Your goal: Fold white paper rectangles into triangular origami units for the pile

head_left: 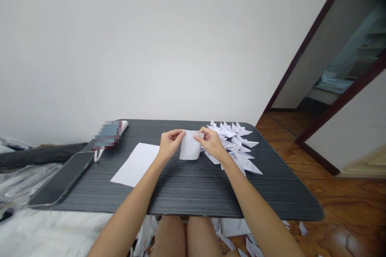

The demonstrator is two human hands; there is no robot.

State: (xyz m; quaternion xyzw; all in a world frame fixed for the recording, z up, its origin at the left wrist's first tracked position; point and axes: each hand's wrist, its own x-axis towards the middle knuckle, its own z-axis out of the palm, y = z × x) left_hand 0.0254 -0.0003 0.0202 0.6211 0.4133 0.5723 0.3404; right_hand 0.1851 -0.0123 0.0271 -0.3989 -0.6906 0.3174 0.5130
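Note:
Between my two hands a small white sheet of paper (190, 147) is held up above the dark table. My left hand (171, 143) pinches its upper left corner between thumb and fingers. At the upper right corner, my right hand (211, 141) grips the paper the same way, thumb in front. The sheet's lower part hangs down, slightly curved. To the left, a larger white sheet (137, 164) lies flat, partly behind my left forearm. A group of folded white paper boats (238, 148) sits to the right, some hidden by my right hand and wrist.
A smartphone (63, 178) lies at the table's left edge, with a pixelated object (107, 134) and a white strap behind it. The dark table (193, 196) stands against a white wall. Paper scraps (302, 229) lie on the wooden floor, and plastic wrapping (21, 184) is at left.

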